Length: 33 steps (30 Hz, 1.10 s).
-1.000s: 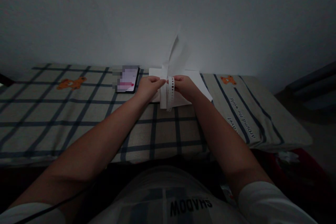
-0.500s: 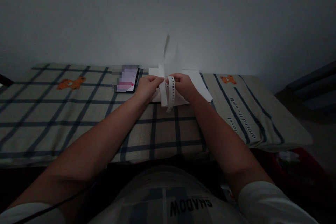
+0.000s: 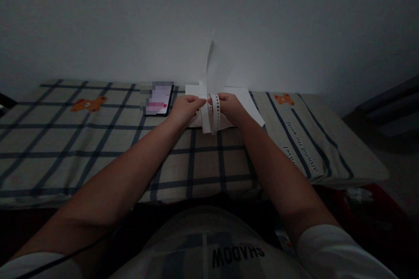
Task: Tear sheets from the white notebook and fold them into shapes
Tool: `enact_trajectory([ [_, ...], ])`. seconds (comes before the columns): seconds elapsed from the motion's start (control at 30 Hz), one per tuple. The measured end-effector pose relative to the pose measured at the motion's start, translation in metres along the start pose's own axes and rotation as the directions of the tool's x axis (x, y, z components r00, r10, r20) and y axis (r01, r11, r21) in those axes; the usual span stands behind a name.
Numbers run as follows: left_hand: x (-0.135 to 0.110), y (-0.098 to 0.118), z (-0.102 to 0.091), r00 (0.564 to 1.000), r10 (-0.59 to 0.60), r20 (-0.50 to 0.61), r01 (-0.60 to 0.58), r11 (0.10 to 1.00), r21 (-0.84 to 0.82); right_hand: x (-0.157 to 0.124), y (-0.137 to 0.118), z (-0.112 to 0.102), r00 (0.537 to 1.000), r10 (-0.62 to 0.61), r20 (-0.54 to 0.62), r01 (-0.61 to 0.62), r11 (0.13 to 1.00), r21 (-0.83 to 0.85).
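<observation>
My left hand [image 3: 185, 108] and my right hand [image 3: 230, 107] are close together over a checked bed cover, both pinched on a white paper sheet [image 3: 214, 69] that stands up between them. A narrow perforated strip [image 3: 214, 113] with a row of round holes hangs down from the pinch, on the right hand's side. Under the hands lies a flat stack of white paper [image 3: 247, 100]. The room is dim.
A phone [image 3: 159, 99] with a lit screen lies left of the paper near the wall. The checked cover [image 3: 98, 139] with orange bear prints spans the bed. A pillow [image 3: 310, 139] with printed words lies at the right. A grey wall rises behind.
The upright sheet has shifted slightly and the hanging perforated strip has curled a little shorter. Both hands stay pinched in almost the same place.
</observation>
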<state>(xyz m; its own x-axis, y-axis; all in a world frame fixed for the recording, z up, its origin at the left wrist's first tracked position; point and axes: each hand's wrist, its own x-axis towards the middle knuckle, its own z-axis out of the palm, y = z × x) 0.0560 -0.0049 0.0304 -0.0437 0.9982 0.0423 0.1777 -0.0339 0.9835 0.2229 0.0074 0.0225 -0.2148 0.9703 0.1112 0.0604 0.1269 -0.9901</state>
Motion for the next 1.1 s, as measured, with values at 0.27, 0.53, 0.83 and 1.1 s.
enact_trajectory([
  [0.27, 0.0029, -0.0041, -0.0004, 0.999, 0.034, 0.005, -0.034, 0.999, -0.013, -0.0001, 0.0019, 0.0, 0.998, 0.01, 0.065, -0.014, 0.999, 0.052],
  [0.53, 0.0009, 0.0009, 0.0025, 0.993, -0.092, 0.074, 0.105, 0.975, -0.196, -0.002, -0.0024, 0.0038, 0.993, -0.114, 0.006, 0.114, 0.993, 0.008],
  [0.83, 0.0025, -0.0025, 0.0007, 0.995, -0.049, 0.089, 0.059, 0.992, -0.114, 0.0, -0.0003, -0.0011, 1.0, -0.022, 0.02, 0.022, 1.0, 0.004],
  [1.1, 0.0006, -0.0014, 0.001, 0.994, -0.071, 0.082, 0.08, 0.991, -0.11, 0.0032, 0.0022, -0.0009, 1.0, 0.014, 0.014, -0.015, 0.998, 0.056],
])
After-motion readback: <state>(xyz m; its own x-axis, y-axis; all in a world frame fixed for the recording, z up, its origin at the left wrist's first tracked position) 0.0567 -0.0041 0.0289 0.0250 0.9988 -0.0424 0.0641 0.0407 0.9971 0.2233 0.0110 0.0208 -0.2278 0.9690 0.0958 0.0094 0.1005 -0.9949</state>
